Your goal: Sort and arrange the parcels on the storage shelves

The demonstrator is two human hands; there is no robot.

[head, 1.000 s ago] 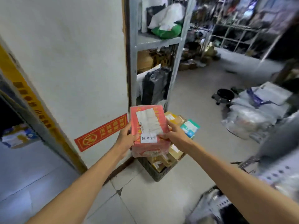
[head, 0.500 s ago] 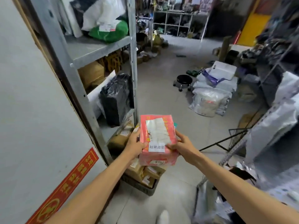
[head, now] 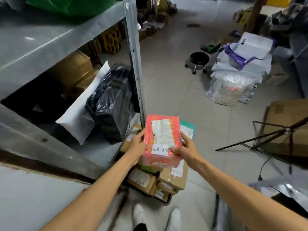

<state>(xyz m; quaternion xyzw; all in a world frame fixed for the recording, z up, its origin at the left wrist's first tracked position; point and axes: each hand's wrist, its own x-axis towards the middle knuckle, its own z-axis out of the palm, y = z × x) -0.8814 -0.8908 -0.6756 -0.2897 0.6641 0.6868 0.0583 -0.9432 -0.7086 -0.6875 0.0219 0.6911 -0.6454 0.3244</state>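
I am holding the red parcel [head: 162, 140] in both hands just right of the foot of the shelf post [head: 134, 55], over the heap of cardboard boxes [head: 166, 180] lying at the base of that post. My left hand [head: 139, 145] is gripping the parcel's left edge with its fingers wrapped round it. My right hand [head: 185, 148] is pinching the lower right corner, thumb lying on the white sticker. Both sets of fingers are clamped on the parcel, and neither hand is free.

I am judging this to be the carry-and-choose step: the parcel is lifted with its labels facing me, and it is not yet on any shelf. Left of the post, a black bagged parcel [head: 113, 100] is standing just beside it on the lower board, with a white flat parcel [head: 81, 120] leaning further left. The next move is probably calling for me to swing the parcel left past the post without clipping it, then find a gap, since the room beside the black bag is looking tight
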